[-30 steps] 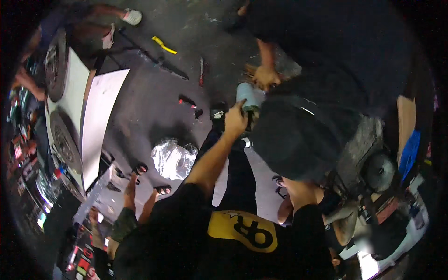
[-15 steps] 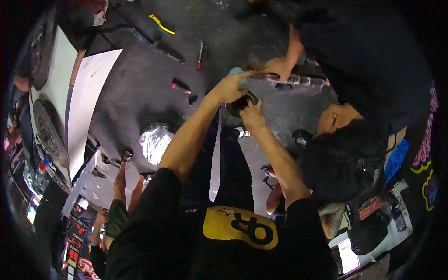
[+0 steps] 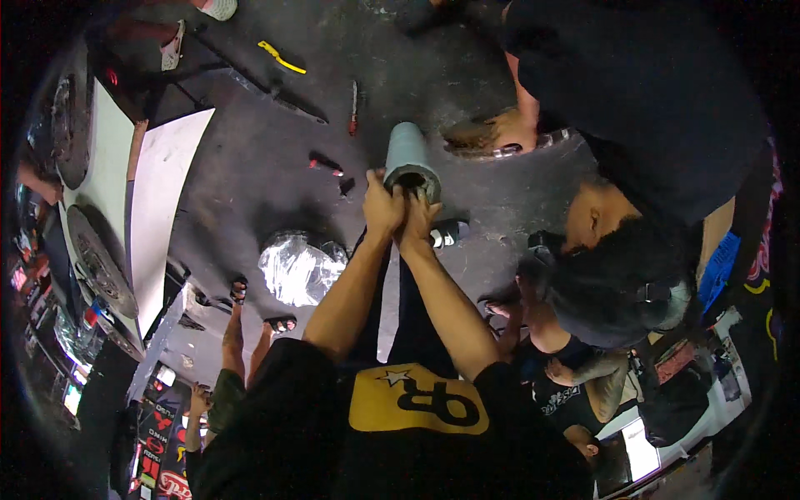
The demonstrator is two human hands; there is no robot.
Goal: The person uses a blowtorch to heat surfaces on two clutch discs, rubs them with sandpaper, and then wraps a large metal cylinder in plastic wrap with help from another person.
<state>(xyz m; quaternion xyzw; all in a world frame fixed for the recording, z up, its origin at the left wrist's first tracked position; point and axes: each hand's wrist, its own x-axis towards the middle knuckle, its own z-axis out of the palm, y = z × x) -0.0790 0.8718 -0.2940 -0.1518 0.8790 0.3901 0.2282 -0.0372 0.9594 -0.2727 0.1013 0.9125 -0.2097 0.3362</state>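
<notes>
A pale blue-grey hollow cylinder (image 3: 404, 143) points away from me, its dark, rough open end facing me. My left hand (image 3: 382, 208) grips its lower left side. My right hand (image 3: 419, 218) is closed on the lower edge of that open end, close beside my left hand. A co-worker's hand (image 3: 514, 125), right of the cylinder, is on a long object partly wrapped in clear material (image 3: 546, 142); what it is I cannot make out.
Leaning white panels (image 3: 171, 192) with wheels (image 3: 96, 254) stand left. A yellow tool (image 3: 282, 58), red-handled tool (image 3: 352, 121), red item (image 3: 325, 165) and plastic-wrapped bundle (image 3: 300, 268) lie on the floor. A bent-over co-worker (image 3: 633, 100) crowds the right; other people's legs (image 3: 235, 333) are lower left.
My right hand rose from low right to the cylinder, joining my left hand, which moved down-left. The cylinder now sits apart from the co-worker's hand, which has shifted right and holds the long object.
</notes>
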